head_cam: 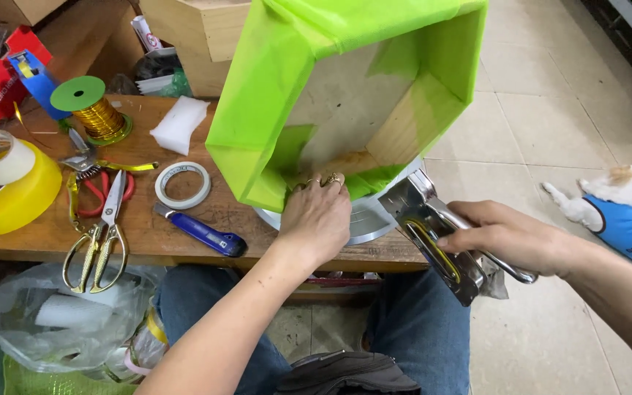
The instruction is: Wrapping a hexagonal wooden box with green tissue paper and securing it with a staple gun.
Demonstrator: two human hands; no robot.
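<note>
The left hand (317, 216) presses curled fingers on the green fabric (272, 88) covering the wooden box (374, 110). The right hand (510, 238) grips a staple gun (433, 238) shut.

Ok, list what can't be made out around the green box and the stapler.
Head view only:
- Green fabric-covered box: top cut off by the frame edge.
- Left hand: fingertips hidden in the fabric.
- Staple gun: nose hidden against the box; right hand covers the handle.
- Round metal base: mostly hidden by the box.

Left hand (317, 218) reaching forward from a bare, extended forearm, palm down, knuckles up, ringed fingers (325, 180) curled and pressing. Right hand (510, 238) coming in from the right, wrist level, fingers wrapped tight in a closed grip.
</note>
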